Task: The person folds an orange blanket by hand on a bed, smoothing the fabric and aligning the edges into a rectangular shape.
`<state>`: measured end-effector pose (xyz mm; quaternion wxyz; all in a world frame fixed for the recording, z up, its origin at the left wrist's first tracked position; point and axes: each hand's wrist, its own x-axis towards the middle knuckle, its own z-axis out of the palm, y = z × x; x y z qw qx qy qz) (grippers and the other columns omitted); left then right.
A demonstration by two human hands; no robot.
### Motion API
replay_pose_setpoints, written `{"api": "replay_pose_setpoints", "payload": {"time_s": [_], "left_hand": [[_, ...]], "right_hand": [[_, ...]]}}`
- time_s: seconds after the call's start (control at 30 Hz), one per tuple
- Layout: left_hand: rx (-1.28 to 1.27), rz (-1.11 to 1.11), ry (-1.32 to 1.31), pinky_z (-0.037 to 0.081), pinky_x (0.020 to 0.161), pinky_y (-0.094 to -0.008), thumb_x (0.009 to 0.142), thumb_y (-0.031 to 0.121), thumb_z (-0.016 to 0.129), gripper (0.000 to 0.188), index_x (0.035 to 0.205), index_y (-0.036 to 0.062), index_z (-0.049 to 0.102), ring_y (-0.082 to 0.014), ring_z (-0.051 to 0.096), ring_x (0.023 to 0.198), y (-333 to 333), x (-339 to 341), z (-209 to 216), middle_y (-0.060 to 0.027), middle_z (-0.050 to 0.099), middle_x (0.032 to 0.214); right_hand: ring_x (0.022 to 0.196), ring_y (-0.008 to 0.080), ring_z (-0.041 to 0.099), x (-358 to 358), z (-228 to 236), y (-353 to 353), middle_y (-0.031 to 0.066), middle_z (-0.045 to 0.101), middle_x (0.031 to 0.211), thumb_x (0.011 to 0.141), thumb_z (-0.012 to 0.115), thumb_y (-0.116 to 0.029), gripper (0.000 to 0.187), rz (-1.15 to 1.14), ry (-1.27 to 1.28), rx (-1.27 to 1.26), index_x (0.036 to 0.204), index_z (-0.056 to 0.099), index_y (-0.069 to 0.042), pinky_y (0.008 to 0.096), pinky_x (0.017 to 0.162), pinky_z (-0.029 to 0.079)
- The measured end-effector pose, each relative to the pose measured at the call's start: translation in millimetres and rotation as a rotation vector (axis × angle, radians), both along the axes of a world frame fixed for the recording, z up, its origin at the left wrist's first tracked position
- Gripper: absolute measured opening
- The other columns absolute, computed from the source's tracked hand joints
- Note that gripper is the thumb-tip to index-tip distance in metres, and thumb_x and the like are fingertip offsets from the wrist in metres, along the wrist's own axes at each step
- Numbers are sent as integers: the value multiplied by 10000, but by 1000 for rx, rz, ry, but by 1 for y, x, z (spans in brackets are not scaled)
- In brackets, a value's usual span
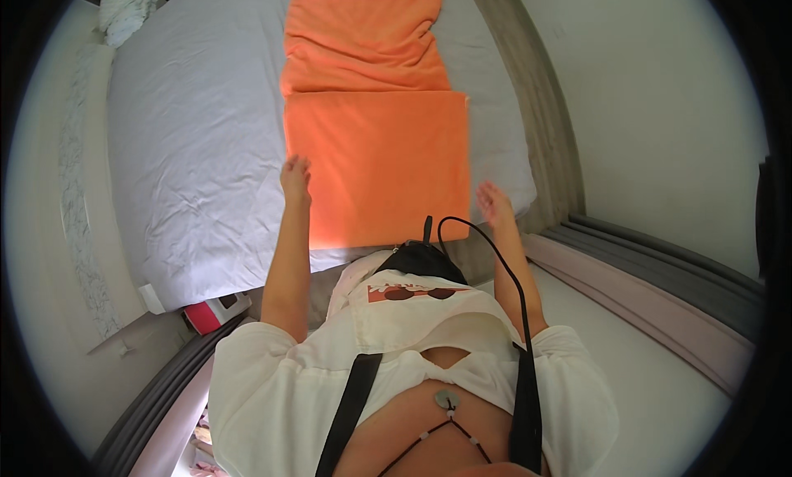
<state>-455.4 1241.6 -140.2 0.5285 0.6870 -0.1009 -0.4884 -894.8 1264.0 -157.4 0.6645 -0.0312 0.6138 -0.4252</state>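
Note:
An orange blanket (375,168) lies on the bed, its near part folded into a flat, smooth rectangle. Beyond that fold, the far part is a narrower strip with wrinkles along its right side. My left hand (295,180) is over the blanket's left edge, fingers loosely apart and nothing in them; whether it touches the cloth I cannot tell. Off the right edge of the folded part, my right hand (493,203) is slightly blurred, open and apart from the blanket.
A pale grey sheet (198,147) covers the bed, with a wooden frame (544,106) along the right. White bunched cloth (128,11) sits at the far left. A red and white box (214,314) stands below the near left corner. Grey and pink curtains (652,287) hang at the right.

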Motion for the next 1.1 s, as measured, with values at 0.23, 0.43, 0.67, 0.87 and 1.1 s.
{"api": "replay_pose_setpoints", "payload": {"time_s": [0.23, 0.43, 0.67, 0.87, 1.1], "left_hand": [[81, -88, 118, 399, 652, -245, 760, 137, 493, 332, 1064, 12, 448, -121, 528, 795, 44, -94, 9, -65, 546, 915], [10, -351, 38, 406, 591, -215, 772, 122, 476, 287, 1025, -13, 464, -117, 534, 716, 9, -187, 24, -61, 557, 842], [-184, -86, 131, 432, 613, -231, 787, 88, 456, 231, 997, -8, 462, -125, 534, 707, 6, -349, 57, -70, 545, 826], [-175, -60, 210, 428, 645, -243, 797, 87, 434, 176, 957, 37, 488, -123, 536, 696, 8, -471, 69, -56, 552, 833], [-126, -105, 157, 440, 667, -271, 788, 95, 431, 186, 957, 37, 483, -130, 531, 724, -33, -562, 93, -53, 540, 820]], "right_hand": [[867, 144, 513, -43, -9, 21, 44, 519, 975, 787, 510, -117, 327, 16, -60, 33, 1100, 419, -84, 272, 707, 413], [834, 144, 525, -110, 16, 13, 49, 529, 960, 800, 480, -109, 284, 3, -149, -59, 1079, 435, -83, 272, 682, 424], [813, 136, 529, -270, 42, 21, 46, 538, 938, 809, 443, -88, 252, 44, -181, -169, 1060, 452, -75, 258, 680, 436], [811, 123, 522, -369, 88, 1, 45, 536, 944, 813, 421, -79, 238, 45, -103, -268, 1047, 464, -68, 246, 685, 433], [819, 133, 518, -419, 84, -59, 49, 535, 943, 812, 437, -86, 247, 64, -201, -326, 1057, 463, -60, 257, 701, 431]]}}
